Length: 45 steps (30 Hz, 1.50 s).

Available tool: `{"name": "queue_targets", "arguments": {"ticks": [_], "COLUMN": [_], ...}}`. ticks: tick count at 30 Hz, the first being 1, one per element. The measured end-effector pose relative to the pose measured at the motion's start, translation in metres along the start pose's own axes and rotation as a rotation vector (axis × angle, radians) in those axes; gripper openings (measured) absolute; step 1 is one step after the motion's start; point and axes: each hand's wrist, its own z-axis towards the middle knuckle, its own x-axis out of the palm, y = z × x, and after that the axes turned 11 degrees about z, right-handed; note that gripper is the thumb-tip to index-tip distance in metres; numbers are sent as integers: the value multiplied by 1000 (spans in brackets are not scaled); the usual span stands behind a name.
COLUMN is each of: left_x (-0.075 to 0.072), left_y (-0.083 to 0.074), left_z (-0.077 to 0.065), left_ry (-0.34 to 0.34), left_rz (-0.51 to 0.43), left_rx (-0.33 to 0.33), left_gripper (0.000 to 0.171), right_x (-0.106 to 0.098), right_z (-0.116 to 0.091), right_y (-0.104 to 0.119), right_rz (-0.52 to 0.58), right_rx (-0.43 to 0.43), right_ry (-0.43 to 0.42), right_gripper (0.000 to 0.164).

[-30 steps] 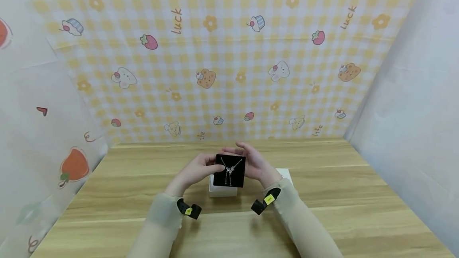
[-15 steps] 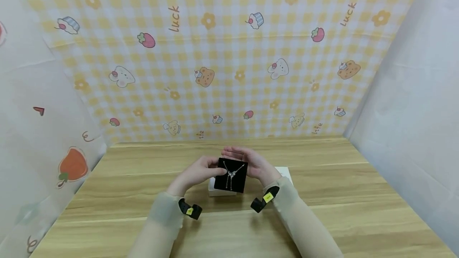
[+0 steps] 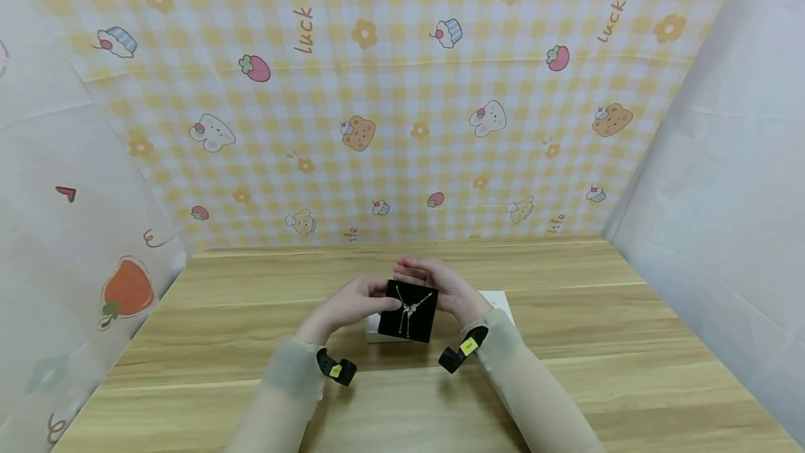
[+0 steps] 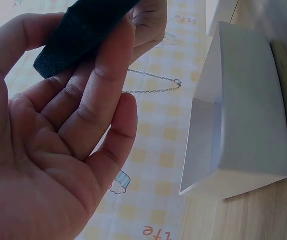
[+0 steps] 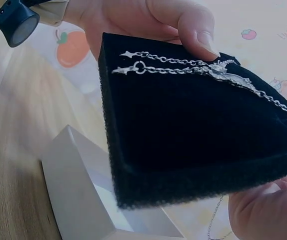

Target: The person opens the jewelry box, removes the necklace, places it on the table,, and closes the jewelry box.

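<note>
Black square jewellery pad of velvety foam (image 3: 421, 324), bearing a silver-coloured chain necklace (image 5: 233, 78), is held above the wooden table (image 3: 189, 355) near an open white box (image 4: 253, 110), pinched by the left hand (image 3: 349, 303), whose thumb presses beside the pendant, probably to steady the chain. The right hand (image 3: 449, 289) lies at the far edge, perhaps tending the loop hanging beneath; whether it grips anything cannot be told. The yellow-and-white checked cloth (image 3: 402, 89) reads "luck life"; yellow wristband labels (image 3: 469, 346) are illegible.
</note>
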Motion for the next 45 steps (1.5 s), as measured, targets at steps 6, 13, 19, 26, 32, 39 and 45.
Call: {"name": "queue_targets", "arguments": {"ticks": [6,13,19,26,32,39,45], "left_x": [0,2,3,3,3,4,4], "left_y": [0,0,0,1,0,1,2], "left_z": [1,3,2,3,3,2,2], "left_ry": [-3,3,7,7,7,9,13], "left_rz": [36,65,55,53,53,58,61], "left_rx": [-6,-16,-24,-17,-20,-16,-11], "left_gripper": [26,24,24,25,25,25,24], "right_x": [0,-2,-3,-3,-1,0,0], "right_z": [1,2,3,2,1,1,0], "right_y": [0,0,1,3,5,5,5], "right_rz": [9,2,10,35,62,75,89], "right_rx": [7,1,1,-4,1,0,4], "right_ry": [-19,-4,6,52,54,56,67], "right_gripper": [21,23,22,31,33,34,34]}}
